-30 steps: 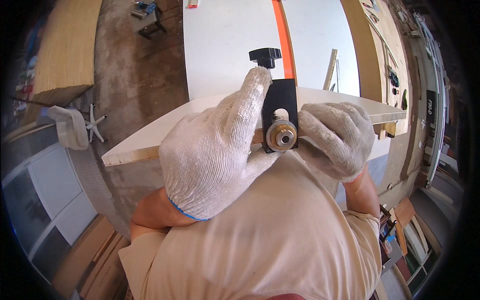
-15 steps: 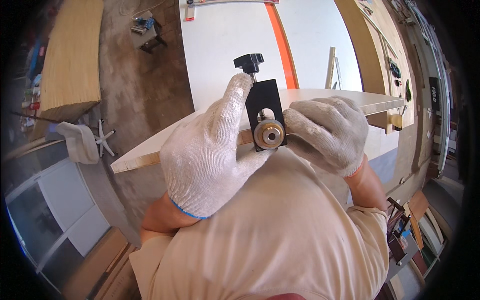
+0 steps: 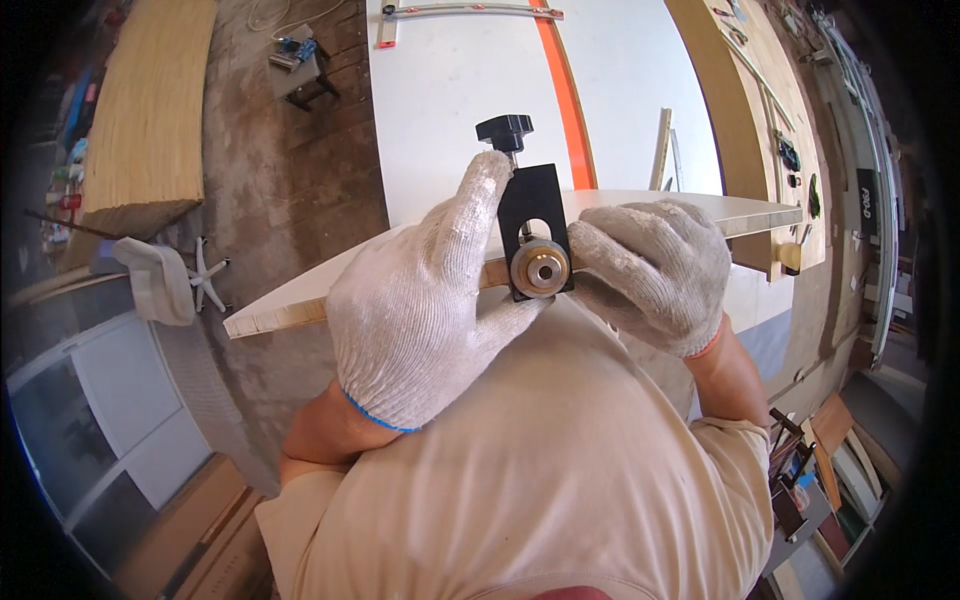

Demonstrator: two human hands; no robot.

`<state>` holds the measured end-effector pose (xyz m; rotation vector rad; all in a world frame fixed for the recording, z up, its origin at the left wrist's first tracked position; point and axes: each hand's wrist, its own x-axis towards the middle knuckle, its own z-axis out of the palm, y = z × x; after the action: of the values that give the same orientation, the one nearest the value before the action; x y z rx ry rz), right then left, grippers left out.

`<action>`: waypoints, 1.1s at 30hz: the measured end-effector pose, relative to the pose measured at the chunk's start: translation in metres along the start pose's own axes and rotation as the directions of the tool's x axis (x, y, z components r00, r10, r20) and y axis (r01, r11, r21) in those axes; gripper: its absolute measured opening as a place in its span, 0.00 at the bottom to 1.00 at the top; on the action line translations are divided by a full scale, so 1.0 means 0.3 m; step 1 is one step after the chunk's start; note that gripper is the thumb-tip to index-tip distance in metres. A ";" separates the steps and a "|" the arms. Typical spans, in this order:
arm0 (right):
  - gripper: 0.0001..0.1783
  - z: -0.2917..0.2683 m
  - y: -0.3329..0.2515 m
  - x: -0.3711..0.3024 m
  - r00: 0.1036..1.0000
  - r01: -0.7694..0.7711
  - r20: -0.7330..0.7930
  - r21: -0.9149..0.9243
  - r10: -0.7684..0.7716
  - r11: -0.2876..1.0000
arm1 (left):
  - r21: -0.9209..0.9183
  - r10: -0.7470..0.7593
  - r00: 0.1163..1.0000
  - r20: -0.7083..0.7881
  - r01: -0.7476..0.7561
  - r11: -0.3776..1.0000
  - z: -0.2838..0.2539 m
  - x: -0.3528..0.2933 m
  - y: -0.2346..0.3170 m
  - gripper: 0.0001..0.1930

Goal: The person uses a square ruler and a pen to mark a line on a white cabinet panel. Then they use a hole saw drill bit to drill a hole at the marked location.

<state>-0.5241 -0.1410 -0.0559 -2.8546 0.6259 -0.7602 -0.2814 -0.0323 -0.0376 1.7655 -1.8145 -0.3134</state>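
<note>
A black metal drilling jig [image 3: 540,198] stands at the near edge of a white board [image 3: 290,295], in front of my chest. It has a black star knob [image 3: 505,131] on a screw at its top and a round brass-coloured bushing [image 3: 540,268] low on its face. In a white knit glove, my left hand [image 3: 410,295] grips the jig from the left, one finger up by the screw and another under the bushing. My right hand [image 3: 655,270], also gloved, is closed against the jig's right side at the board's edge; what lies inside its fingers is hidden.
Beyond the board lies a large white panel [image 3: 460,85] with an orange strip [image 3: 566,90] and a clamp-like bar [image 3: 470,9]. A small stool [image 3: 303,78] holds tools at the far left, near a wooden bench top [image 3: 150,110]. Another bench [image 3: 770,130] carries tools at the right.
The whole view has shifted slightly, showing more of the bar on the far panel. Both hands keep about the same hold beside the jig.
</note>
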 end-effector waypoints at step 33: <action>0.32 0.084 0.312 0.580 0.523 -0.542 0.825 0.515 -0.214 0.664 | 0.071 0.008 0.993 0.120 -0.017 0.997 -0.025 0.016 0.005 0.56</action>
<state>-0.4079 -0.2989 -0.0201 -1.9148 0.3126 0.4246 -0.2782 -0.0351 -0.0298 1.8186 -1.9424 -0.3604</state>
